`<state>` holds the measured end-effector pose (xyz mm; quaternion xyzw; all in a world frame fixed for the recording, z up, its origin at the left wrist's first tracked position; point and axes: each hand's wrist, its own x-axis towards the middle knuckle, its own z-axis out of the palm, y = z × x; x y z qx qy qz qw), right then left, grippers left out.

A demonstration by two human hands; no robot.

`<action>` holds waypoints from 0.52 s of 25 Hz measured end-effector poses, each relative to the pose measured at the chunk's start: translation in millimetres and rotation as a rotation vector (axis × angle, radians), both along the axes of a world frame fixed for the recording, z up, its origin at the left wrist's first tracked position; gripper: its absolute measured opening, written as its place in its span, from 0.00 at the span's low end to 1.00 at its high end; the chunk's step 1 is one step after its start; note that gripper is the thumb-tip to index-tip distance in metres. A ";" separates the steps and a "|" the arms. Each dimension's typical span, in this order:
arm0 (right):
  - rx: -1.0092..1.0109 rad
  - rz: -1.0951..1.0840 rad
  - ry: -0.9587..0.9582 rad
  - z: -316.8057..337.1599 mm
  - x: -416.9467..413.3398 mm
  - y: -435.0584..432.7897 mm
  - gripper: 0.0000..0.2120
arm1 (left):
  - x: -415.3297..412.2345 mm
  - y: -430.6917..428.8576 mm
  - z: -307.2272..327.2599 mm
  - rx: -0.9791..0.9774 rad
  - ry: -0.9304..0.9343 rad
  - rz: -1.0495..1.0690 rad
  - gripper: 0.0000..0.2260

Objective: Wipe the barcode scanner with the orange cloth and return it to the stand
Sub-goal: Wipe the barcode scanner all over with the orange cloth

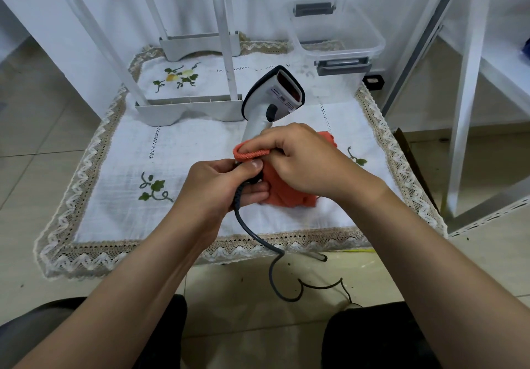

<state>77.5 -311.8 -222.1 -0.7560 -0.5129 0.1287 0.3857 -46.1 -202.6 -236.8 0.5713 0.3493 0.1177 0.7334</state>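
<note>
Barcode scanner (pixel 272 93) is held head-up over the embroidered counter (pixel 200 139), my left grip (pixel 220 185) clamped round its lower end and cable (pixel 258 239), my right grip (pixel 304 159) pinching the orange cloth (pixel 278 191) against the handle (pixel 253 129).

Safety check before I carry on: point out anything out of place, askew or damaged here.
The barcode scanner's grey cable runs off the tablecloth's front edge and lies in loose loops on the floor tiles, where it might snag. Faint grey smudges seem to mark the tablecloth near the clear container.
</note>
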 end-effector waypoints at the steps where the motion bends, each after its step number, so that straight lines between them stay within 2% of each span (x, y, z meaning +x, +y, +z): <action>1: -0.009 0.000 0.022 0.9 0.0 -0.9 0.23 | -0.5 -0.5 -0.1 0.000 -0.001 -0.002 0.08; 4: -0.008 0.003 0.101 2.3 1.5 -2.4 0.21 | -0.6 -1.6 1.3 -0.006 -0.015 -0.010 0.08; 7: 0.061 0.000 0.285 3.8 4.2 -1.3 0.16 | 0.1 0.1 6.7 -0.095 -0.057 -0.003 0.06; 10: 0.234 -0.158 0.424 15.3 11.6 -4.0 0.16 | 0.6 1.2 13.4 -0.221 -0.108 -0.023 0.07; 13: 0.383 -0.325 0.390 28.1 19.6 -11.6 0.17 | -0.3 1.7 14.6 -0.319 -0.137 -0.040 0.09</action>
